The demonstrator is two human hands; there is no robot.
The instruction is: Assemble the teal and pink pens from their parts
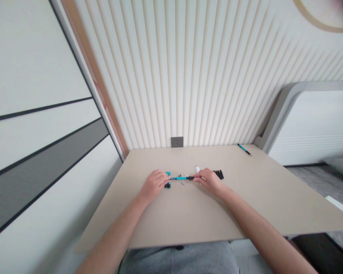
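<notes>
Right hand (pixel 208 182) clamped on black end of teal-and-black pen (pixel 181 178), held level over mid-bench (pixel 188 213). Left hand (pixel 153 186) curled just beside pen's other end, grip unclear. Black pen parts (pixel 218 174) lie beyond right hand

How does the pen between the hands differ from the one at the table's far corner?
The middle pen lies crosswise between the left hand and right hand, which touches its black end; the far pen lies diagonally alone near the table's far edge, untouched. Both have teal and black bodies.
</notes>
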